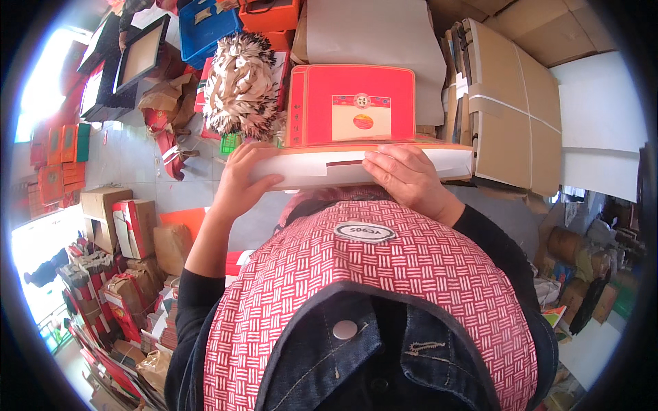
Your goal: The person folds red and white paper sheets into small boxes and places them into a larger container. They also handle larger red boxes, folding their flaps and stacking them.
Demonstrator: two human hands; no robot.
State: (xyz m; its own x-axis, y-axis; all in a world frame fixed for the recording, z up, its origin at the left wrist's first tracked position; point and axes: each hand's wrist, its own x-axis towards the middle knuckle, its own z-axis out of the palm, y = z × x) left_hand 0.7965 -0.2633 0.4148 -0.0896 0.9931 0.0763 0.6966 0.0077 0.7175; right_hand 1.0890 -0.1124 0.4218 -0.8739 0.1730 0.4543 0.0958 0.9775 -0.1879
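In front of my apron is a shallow cardboard box (308, 168), its long white side wall turned toward me. My left hand (241, 179) grips its left end, fingers over the upper edge and thumb along the white wall. My right hand (409, 179) is closed on the wall right of its middle, fingers bent over the upper edge. Beside its fingertips a thin dark slit runs along the white wall. Directly beyond stands or lies a red printed panel (315, 103) with a cream picture field; I cannot tell whether it joins the box.
A large bundle of paper strips (241, 85) lies beyond my left hand, near a blue crate (205, 34). Strapped brown cardboard sheets (510, 109) stand at the right. A grey board (373, 34) is behind the panel. Stacked red boxes and cartons (130, 298) fill the lower left.
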